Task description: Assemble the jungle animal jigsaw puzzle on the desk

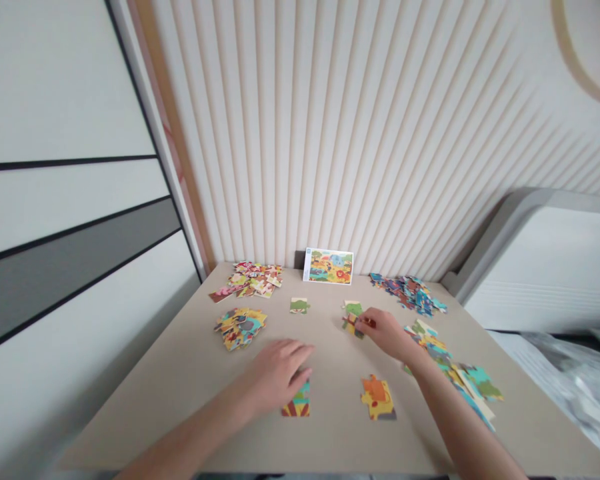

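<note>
My right hand (386,331) pinches a yellow and brown puzzle piece (351,325) close to the tabletop. Just behind it lies a green puzzle piece (353,307), partly covered by the held one. My left hand (280,369) hovers over or rests on the table with its fingers stretched out and apart, holding nothing. Beneath its thumb side lies a green, blue and red-striped piece (299,404), partly hidden. Nearer the front edge, an orange and yellow animal section (378,399) lies flat. A green and cream piece (299,305) lies alone toward the back.
A picture card (329,266) of animals leans at the wall. Puzzle piles stand around: red and cream (260,279) at back left, yellow and blue (241,327) in front of it, dark blue (413,293) at back right, mixed pieces (481,383) beside my right forearm.
</note>
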`<state>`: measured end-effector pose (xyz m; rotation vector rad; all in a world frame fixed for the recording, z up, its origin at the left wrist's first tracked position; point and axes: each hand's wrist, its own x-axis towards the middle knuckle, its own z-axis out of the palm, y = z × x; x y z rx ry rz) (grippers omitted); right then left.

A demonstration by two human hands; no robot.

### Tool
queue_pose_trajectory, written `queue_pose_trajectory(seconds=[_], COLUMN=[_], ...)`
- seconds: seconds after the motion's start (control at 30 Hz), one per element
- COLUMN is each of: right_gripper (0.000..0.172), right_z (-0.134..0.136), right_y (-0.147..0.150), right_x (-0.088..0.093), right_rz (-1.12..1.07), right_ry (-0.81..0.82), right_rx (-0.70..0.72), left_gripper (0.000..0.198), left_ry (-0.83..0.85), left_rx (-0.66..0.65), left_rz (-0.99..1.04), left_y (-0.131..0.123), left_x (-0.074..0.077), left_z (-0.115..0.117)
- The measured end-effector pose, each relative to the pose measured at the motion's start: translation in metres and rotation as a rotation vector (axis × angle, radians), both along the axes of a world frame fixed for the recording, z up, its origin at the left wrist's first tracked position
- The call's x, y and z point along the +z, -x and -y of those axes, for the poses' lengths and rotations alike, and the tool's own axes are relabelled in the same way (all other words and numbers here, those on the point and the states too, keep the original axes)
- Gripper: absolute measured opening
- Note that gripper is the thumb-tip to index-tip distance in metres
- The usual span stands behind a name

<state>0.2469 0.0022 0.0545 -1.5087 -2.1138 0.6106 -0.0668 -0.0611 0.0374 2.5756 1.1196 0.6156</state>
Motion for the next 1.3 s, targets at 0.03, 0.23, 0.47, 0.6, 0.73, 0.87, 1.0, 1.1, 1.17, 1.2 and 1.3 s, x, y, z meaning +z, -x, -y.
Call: queue_pose_trajectory(seconds=[0.03,0.23,0.47,0.6,0.73,0.87,1.0,1.1,1.17,1.2,1.3], right_gripper=[0.030,0.052,0.055,0.047,0.045,0.050,0.056,0.054,0.051,0.050,0.050], right_z=[-0.008,-0.026,-0.010,-0.006,-0.004,-0.003,-0.001,-0.001,0.000,0.000,0.001], right_y=[0.010,0.072,0.092,0.090,0.088,0.089,0.089,0.088,0.087,0.087,0.086], right_x=[0.000,-0.017,-0.036,-0.035,-0.036,-0.039,-0.040,-0.041,-0.041,-0.041,-0.040], right_rz=[-0.124,-0.832,-0.745,-0.655,-0.616,-0.613,-0.606,-0.590,-0.574,-0.570,-0.558], right_ry=[0.039,0.295,0.262,0.149,0.120,0.109,0.092,0.083,0.077,0.075,0.077], right_rx=[-0.004,0.024,0.037,-0.010,0.003,0.003,-0.008,-0.011,-0.006,-0.005,0.000], left_gripper=[0.039,0.045,0.044,0.044,0.043,0.045,0.056,0.064,0.071,0.073,0.075], left_ry=[0.009,0.371,0.609,0.617,0.592,0.584,0.530,0.535,0.550,0.550,0.504], left_rx=[0.031,0.124,0.098,0.110,0.097,0.103,0.138,0.125,0.110,0.101,0.099], left_rz=[0.066,0.672,0.914,0.909,0.885,0.892,0.886,0.848,0.801,0.778,0.717], left_y=[-0.006,-0.025,-0.015,-0.016,-0.017,-0.016,-0.014,-0.013,-0.013,-0.013,-0.014], left_x=[-0.001,-0.026,-0.042,-0.037,-0.032,-0.036,-0.039,-0.034,-0.031,-0.029,-0.030], left_z=[-0.015,-0.075,-0.072,-0.070,-0.066,-0.065,-0.065,-0.062,-0.060,-0.059,-0.059])
